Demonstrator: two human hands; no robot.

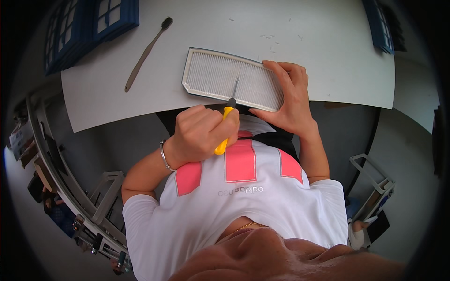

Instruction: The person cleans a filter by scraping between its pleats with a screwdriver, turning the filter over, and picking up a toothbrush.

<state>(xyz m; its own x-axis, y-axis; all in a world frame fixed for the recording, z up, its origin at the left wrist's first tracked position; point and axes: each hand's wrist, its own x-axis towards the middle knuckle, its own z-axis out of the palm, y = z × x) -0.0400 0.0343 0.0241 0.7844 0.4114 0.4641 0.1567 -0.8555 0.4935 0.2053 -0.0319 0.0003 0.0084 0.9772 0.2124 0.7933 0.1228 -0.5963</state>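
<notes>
My left hand (207,131) is closed around the yellow handle of a thin metal hand tool (223,140) with a black collar. I cannot tell whether it is an awl or a slim screwdriver. Its shaft points away from me over the white pleats of a panel air filter (214,72); whether the tip touches them is unclear. The filter has a pale rim and a dark outer edge, and lies at the table's near edge. My right hand (293,95) grips its right end, fingers at the far side and thumb at the near side.
On the white table (334,52), a toothbrush-like brush (146,54) with dark bristles lies left of the filter. Small pale scraps (269,36) are scattered beyond it. Blue-framed panels are stacked at the far left (116,17) and far right (379,28). Other people are partly visible at the lower left and right.
</notes>
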